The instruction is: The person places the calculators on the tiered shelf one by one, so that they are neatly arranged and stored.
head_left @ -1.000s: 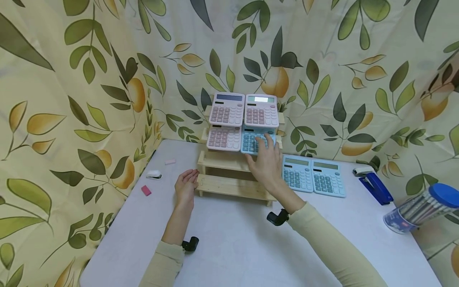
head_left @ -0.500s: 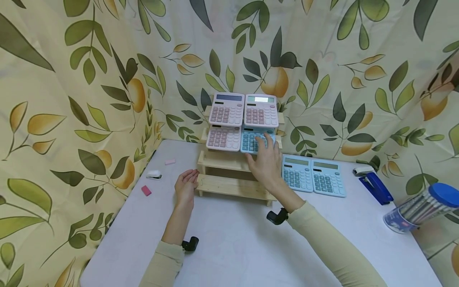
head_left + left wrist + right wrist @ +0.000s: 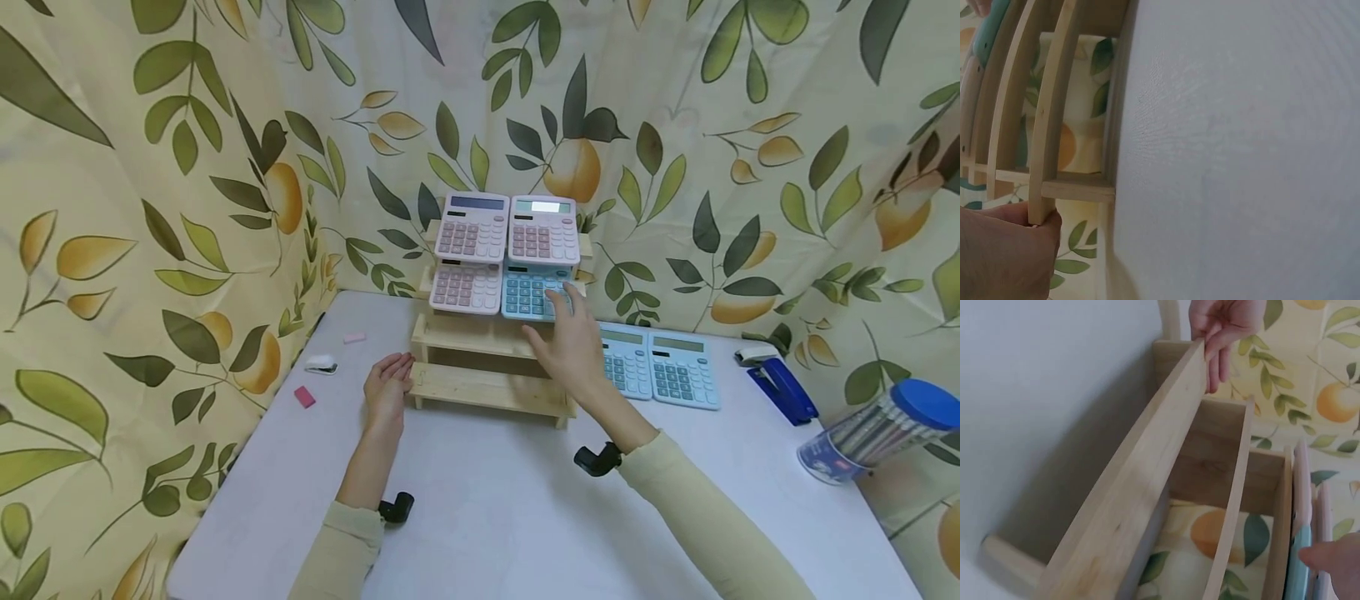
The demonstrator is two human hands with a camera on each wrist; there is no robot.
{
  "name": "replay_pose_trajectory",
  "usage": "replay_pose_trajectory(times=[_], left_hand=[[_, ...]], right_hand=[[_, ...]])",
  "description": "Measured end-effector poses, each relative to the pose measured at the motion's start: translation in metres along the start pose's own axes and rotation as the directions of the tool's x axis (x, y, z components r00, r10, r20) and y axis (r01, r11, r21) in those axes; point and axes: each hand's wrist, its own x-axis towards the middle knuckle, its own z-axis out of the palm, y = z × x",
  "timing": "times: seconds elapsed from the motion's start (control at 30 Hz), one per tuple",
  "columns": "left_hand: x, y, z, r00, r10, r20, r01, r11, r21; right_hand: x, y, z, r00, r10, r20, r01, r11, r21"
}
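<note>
A stepped wooden display rack (image 3: pixel 491 390) stands on the table. My left hand (image 3: pixel 386 390) grips the left end of its lowest shelf, thumb and fingers about the plank's end in both wrist views. Two pink calculators (image 3: pixel 471 227) lean side by side on the top step. Below them are a pink calculator (image 3: pixel 465 287) and a blue calculator (image 3: pixel 528 293). My right hand (image 3: pixel 573 354), fingers spread and loosely bent, is at the blue calculator's lower right. In the right wrist view a fingertip (image 3: pixel 1319 556) is right by the blue calculator's edge (image 3: pixel 1298 565).
Two more blue calculators (image 3: pixel 684 371) lie right of the rack, the nearer one partly behind my right hand. Further right are a blue stapler (image 3: pixel 783 390) and a tub of pencils (image 3: pixel 862 442). A small white stapler (image 3: pixel 321 364) and pink erasers (image 3: pixel 304 397) lie at left.
My right hand has drawn back a little to the right from the blue calculator, uncovering more of its keys. The left hand has stayed at the rack's end.
</note>
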Motion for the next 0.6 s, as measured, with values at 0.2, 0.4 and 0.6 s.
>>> replay_pose_trajectory(times=[0.2,0.4,0.6], left_hand=[[0.002,-0.001,-0.001,1.000,0.003,-0.008,-0.003,1.000,0.000],[0.003,-0.001,-0.001,1.000,-0.001,-0.007,0.001,1.000,0.000],[0.002,-0.002,0.000,1.000,-0.004,-0.004,0.004,1.000,0.012]], right_hand=[[-0.010,0.016,-0.015,0.999,-0.004,-0.041,0.004,1.000,-0.003],[-0.022,0.035,-0.029,0.996,-0.033,-0.077,0.032,0.999,-0.011],[-0.033,0.058,-0.038,0.997,0.010,-0.078,-0.014,0.998,-0.056]])
